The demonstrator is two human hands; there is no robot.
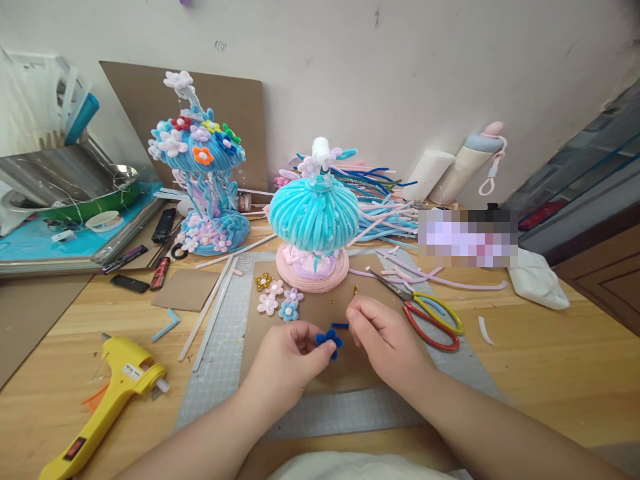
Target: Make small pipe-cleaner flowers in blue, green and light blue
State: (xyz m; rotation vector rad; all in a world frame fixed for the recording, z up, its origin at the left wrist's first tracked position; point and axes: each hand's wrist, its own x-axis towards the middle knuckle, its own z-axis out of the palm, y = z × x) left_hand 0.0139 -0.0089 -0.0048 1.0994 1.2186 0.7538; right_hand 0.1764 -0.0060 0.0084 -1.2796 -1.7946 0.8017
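Blue flower (pixel 329 339), pinched in left hand (pixel 287 357), right hand (pixel 387 337) near

The place is a craft workspace, home or workshop being unclear: a wooden tabletop (pixel 565 360) against a plain wall (pixel 320 60). A yellow glue gun (pixel 117 387) lies at lower left, scissors (pixel 410 295) right of centre, a gridded cutting mat (pixel 213 380) at lower centre, and loose fuzzy stems (pixel 387 220) behind.
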